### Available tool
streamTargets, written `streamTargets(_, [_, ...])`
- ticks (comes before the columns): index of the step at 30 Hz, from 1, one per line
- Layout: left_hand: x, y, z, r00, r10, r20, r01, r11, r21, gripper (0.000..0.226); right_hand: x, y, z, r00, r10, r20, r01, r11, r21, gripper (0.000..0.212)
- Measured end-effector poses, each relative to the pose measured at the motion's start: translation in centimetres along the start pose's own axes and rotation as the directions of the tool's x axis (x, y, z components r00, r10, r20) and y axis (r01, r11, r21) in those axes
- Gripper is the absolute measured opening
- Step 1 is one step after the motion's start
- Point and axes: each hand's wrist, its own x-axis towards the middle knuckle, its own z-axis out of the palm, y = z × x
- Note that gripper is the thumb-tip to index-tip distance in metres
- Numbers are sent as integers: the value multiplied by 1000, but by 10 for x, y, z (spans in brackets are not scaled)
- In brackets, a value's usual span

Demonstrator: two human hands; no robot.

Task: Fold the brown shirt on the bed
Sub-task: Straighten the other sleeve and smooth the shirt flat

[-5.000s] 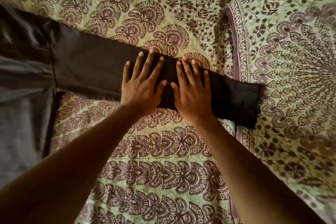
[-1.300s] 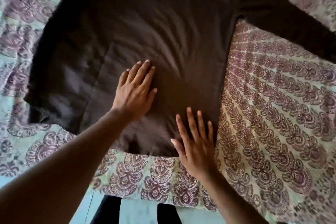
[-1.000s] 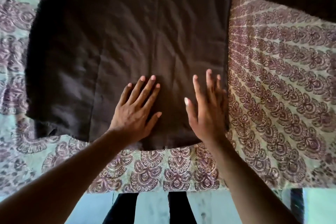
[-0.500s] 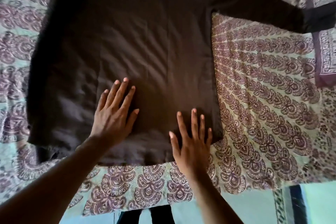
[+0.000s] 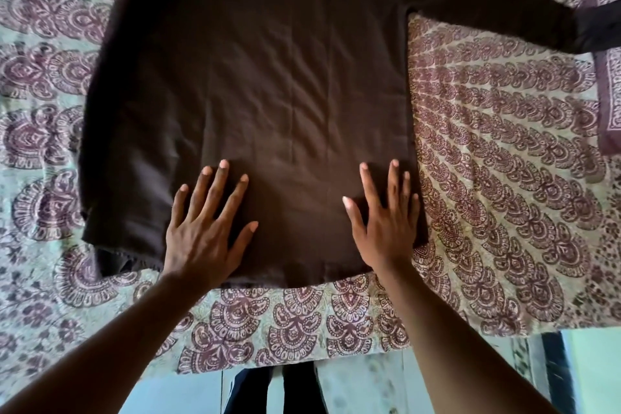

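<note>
The brown shirt point(image 5: 268, 77) lies spread flat on the bed, its hem toward me and its collar end cut off by the top of the view. Its right sleeve point(image 5: 504, 7) stretches out to the upper right. The left side of the shirt looks folded inward along a long crease. My left hand point(image 5: 205, 228) rests palm down on the lower left part of the shirt, fingers apart. My right hand point(image 5: 386, 222) presses flat near the lower right corner, fingers spread, by the side seam.
The bed point(image 5: 504, 178) is covered by a pale green sheet with a maroon paisley print. Its near edge runs just below the shirt's hem. Below that edge I see a light floor point(image 5: 369, 390) and my dark trouser legs point(image 5: 279, 390).
Five seconds ago both hands lay on the right sleeve; they have moved to the shirt's body. In the last half second, both hands slid right along the hem and spread wider.
</note>
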Motion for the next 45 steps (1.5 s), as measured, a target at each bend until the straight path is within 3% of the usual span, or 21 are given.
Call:
streamTargets(5, [-17,-5,1,999,-38,-31,38,999,-7,78,-51,30,-7,994,92,56,-88,992,-85,83])
streamTargets(8, [-23,-6,0,996,-62,-57,59,997,-49,75,-41,14,-18,994,106,7,-105,992,-66,88])
streamTargets(13, [-12,-28,-9,974,-204,-101,201,979,-37,70,33,-71,-29,985,-143,-94,145,989,14,79])
streamTargets(17, [-17,-52,-4,965,-254,-62,255,967,-4,70,62,-134,-8,982,-191,-11,191,980,63,81])
streamTargets(20, [-24,-54,-3,965,-252,-67,251,968,-29,69,21,-149,-2,956,-287,52,288,958,2,83])
streamTargets(22, [-29,-56,-5,964,-256,-71,253,966,-57,68,-21,-145,-3,876,-472,100,474,881,1,75])
streamTargets(25, [-36,-58,-6,961,-268,-66,262,961,-86,68,-64,-128,-5,656,-730,193,734,676,61,66])
streamTargets(27, [-40,-61,-6,963,-264,-51,259,962,-82,68,-65,-119,-7,498,-836,229,845,527,88,65])
streamTargets(28, [-42,-62,-6,964,-261,-48,258,964,-73,68,-56,-117,-9,466,-857,220,863,495,101,65])
streamTargets(29, [-44,-64,-6,963,-266,-50,263,963,-66,69,-44,-119,-11,491,-851,185,851,514,105,66])
streamTargets(33, [-49,-70,-7,939,-338,-62,332,939,-86,70,27,-140,-14,854,-519,30,519,855,3,73])
streamTargets(34, [-51,-70,-8,932,-356,-64,349,932,-95,71,39,-148,-12,902,-429,42,430,903,-10,76])
streamTargets(36, [-52,-71,-10,919,-386,-77,375,919,-122,71,41,-162,-8,927,-366,78,369,929,-19,77])
streamTargets(38, [-52,-74,-11,903,-422,-81,407,900,-158,73,17,-170,-4,862,-498,98,503,864,-32,78])
streamTargets(41, [-52,-82,-11,882,-459,-105,431,878,-209,70,-37,-167,-4,597,-788,152,790,610,61,77])
streamTargets(43, [-52,-88,-9,884,-447,-138,410,881,-235,64,-55,-159,-3,433,-887,161,880,455,135,72])
streamTargets(45, [-50,-94,-7,874,-449,-186,394,878,-271,59,-52,-154,-6,338,-934,116,913,355,203,66])
